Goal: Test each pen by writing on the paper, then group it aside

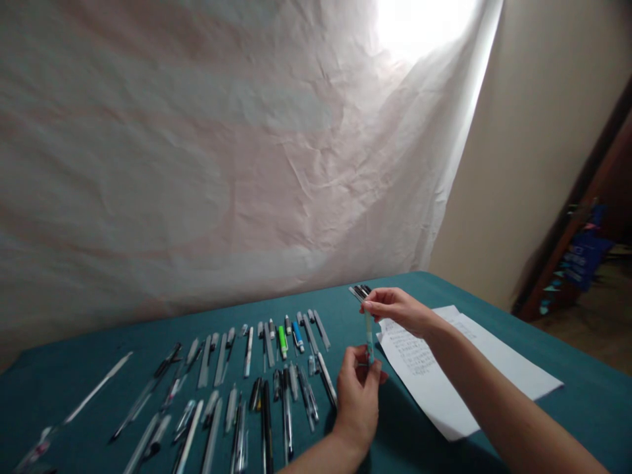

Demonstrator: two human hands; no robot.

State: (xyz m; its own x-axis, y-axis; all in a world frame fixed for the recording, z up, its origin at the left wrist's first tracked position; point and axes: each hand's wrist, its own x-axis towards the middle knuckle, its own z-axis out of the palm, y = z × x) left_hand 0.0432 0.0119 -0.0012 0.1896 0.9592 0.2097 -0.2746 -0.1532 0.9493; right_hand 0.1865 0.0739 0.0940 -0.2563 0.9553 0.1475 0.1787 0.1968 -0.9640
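Pale green, translucent: one slim pen [368, 329], held nearly upright just left of the papers [518, 382]. Right hand [397, 308]: thumb and fingers pinched on the upper end. Left hand [359, 394]: fingers and thumb closed about the lower end. Hands apart from one another, linked only by the pen.

Progress, by judgement: this pen is mid-handling; whether its parts are joining or separating cannot be told. Beyond the papers' far left corner, a small cluster of dark pens [364, 290] appears gathered. Left of the papers, most pieces appear outstanding: two loose rows, many small caps lying apart from their barrels.

Stock, left of the papers:
– Clear barrels [309, 332], far row: smooth, straight plastic tubes, several with short caps alongside.
– Bright green marker [282, 342]: stout, opaque, with a pale end.
– Blue marker [297, 336]: similar build, just beside the green.
– White pen [328, 380]: slender, opaque, glossy, nearest the left hand.
– Black pen [267, 428]: long, dark cylinder, near row.
– White stick [101, 385]: thin, farthest left; type unclear.

Papers: flat white sheets, edges overlapping, handwriting on the left portion, too small to read. Beneath: table [582, 401], matt teal surface. Behind the papers: hanging sheet [247, 164], pale, creased, softly sheened.
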